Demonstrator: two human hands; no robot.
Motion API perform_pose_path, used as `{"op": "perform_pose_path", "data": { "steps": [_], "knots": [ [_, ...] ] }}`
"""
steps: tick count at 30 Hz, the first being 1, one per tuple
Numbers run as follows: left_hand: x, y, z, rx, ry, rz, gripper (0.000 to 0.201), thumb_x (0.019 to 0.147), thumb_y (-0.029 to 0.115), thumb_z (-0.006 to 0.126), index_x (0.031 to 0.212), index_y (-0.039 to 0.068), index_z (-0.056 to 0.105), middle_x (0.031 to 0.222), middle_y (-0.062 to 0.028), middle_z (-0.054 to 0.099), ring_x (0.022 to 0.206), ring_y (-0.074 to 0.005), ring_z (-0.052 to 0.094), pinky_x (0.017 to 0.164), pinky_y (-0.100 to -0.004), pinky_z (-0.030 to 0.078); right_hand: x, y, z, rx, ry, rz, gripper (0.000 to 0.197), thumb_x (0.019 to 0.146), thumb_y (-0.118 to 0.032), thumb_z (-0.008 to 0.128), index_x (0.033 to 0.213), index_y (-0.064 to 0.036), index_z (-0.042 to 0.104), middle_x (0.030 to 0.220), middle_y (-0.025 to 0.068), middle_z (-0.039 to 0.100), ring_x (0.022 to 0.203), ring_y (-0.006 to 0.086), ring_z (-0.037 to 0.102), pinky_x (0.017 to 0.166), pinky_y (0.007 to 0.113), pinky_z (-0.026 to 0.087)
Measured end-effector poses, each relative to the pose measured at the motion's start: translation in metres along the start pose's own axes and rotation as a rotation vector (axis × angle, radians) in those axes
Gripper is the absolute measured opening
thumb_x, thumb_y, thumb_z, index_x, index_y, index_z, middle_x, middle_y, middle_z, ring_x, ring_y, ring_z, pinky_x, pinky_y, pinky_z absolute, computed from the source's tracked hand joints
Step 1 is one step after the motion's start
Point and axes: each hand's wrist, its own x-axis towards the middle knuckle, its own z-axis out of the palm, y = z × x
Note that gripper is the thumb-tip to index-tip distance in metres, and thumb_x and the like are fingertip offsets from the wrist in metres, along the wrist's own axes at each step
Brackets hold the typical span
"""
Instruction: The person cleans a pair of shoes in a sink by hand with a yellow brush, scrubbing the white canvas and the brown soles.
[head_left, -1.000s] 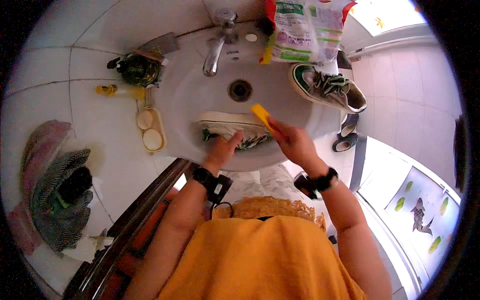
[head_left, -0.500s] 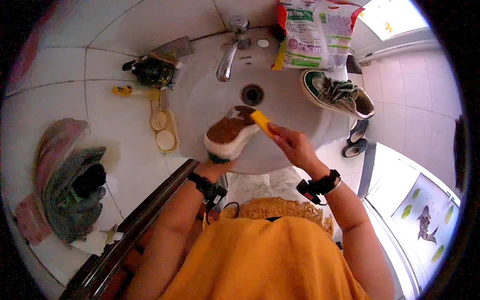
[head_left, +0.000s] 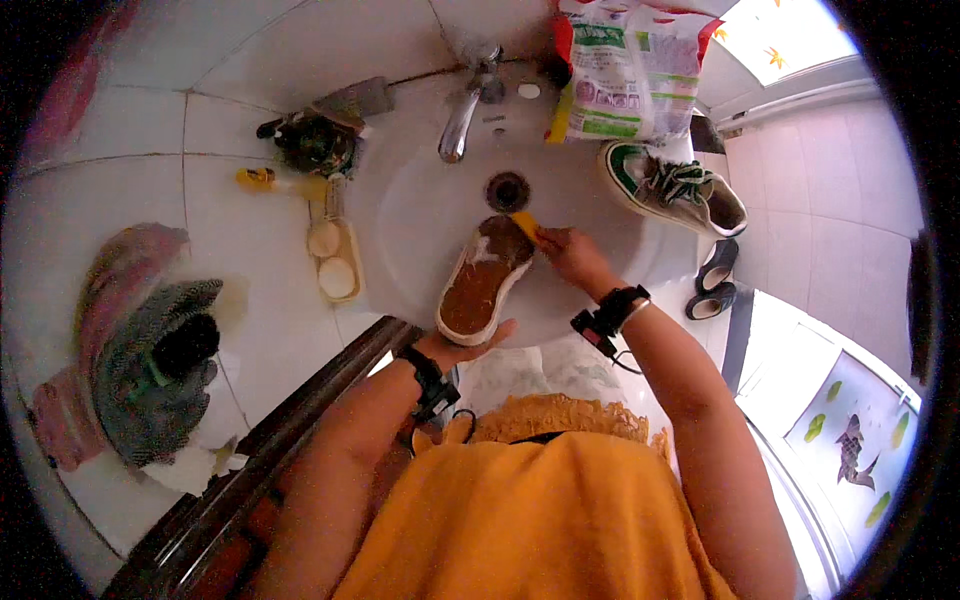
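Note:
A shoe [head_left: 470,300] with its brown sole turned up lies tilted over the basin, toe toward the drain. White suds streak the sole near the toe. My left hand [head_left: 465,350] holds it by the heel end from below, and the fingers beneath are partly hidden. In my right hand [head_left: 580,262], closed fingers grip a yellow brush [head_left: 525,226] against the right edge of the toe; its bristles cannot be seen. The matching green and beige sneaker [head_left: 675,190] rests on the basin's right rim, laces up.
The white washbasin [head_left: 400,220] has a chrome faucet [head_left: 460,125] and a dark drain [head_left: 507,190]. A detergent bag [head_left: 630,80] stands at the back right. On the left are a soap dish [head_left: 338,260], a yellow bottle [head_left: 275,182] and hanging cloths [head_left: 150,360]. Dark slippers [head_left: 712,290] lie lower right.
The shoe has turned so its sole faces up more fully and its heel points nearer me. My right hand and the brush have shifted slightly right along the toe.

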Motion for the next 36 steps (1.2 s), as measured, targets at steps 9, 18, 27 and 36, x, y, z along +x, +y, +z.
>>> {"op": "perform_pose_path", "data": {
  "steps": [9,18,27,36],
  "knots": [
    [0.005,0.004,-0.001,0.094,0.008,0.061,0.067,0.081,0.040,0.057,0.133,0.007,0.030,0.136,-0.0144,0.032,0.125,-0.0316,0.029,0.105,-0.0409,0.023,0.020,0.040,0.001,-0.034,0.028,-0.051,0.026,0.089,-0.022,0.045,0.105,-0.0063,0.058,0.087,0.0219,0.061,0.079,0.0398,0.059,0.065,0.044,0.047],
    [-0.005,0.000,-0.003,0.019,0.031,-0.014,0.062,0.078,0.033,0.059,0.129,0.007,0.037,0.130,-0.0156,0.040,0.120,-0.0346,0.037,0.102,-0.0434,0.028,-0.019,-0.010,0.006,0.061,-0.036,-0.081,0.029,0.089,-0.025,0.047,0.108,-0.0063,0.058,0.087,0.0232,0.060,0.081,0.0388,0.059,0.067,0.043,0.046],
    [0.000,-0.001,0.000,0.081,0.097,0.048,0.062,0.077,0.030,0.058,0.130,0.006,0.036,0.130,-0.0162,0.040,0.120,-0.0351,0.036,0.103,-0.0423,0.027,-0.005,-0.020,0.010,-0.043,-0.032,-0.128,0.027,0.089,-0.025,0.045,0.106,-0.0092,0.059,0.080,0.0230,0.060,0.074,0.0404,0.058,0.066,0.047,0.046],
    [0.003,0.000,0.010,-0.037,0.015,-0.064,0.062,0.076,0.032,0.058,0.128,0.007,0.037,0.128,-0.0157,0.042,0.118,-0.0356,0.037,0.101,-0.0445,0.029,0.068,0.023,0.029,-0.270,-0.009,0.040,0.029,0.088,-0.028,0.047,0.104,-0.0078,0.059,0.087,0.0226,0.060,0.074,0.0398,0.059,0.065,0.048,0.047]
  ]
}}
